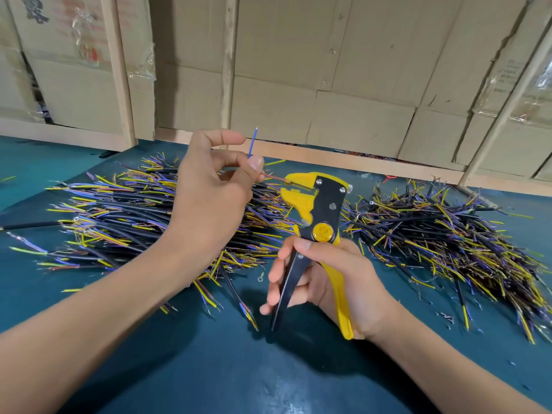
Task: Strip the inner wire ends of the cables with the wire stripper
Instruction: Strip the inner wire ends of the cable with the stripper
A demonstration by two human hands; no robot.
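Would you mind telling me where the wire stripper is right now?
In the head view, the wire stripper stands right of centre, gripped by the right hand, between the two cable piles, its head at the red wire.

A bench covered in a dark teal mat fills the lower half of the view; soft glare is seen on the mat near the front edge. Along the far edge a pale wooden rail is fixed. Behind it, upright wooden posts are set, one at the left, one near the middle, one leaning at the right. The wall behind is made up of stacked cardboard boxes, some taped with clear film, some printed with red and black marks at the far left. Even, diffuse light is cast throughout.
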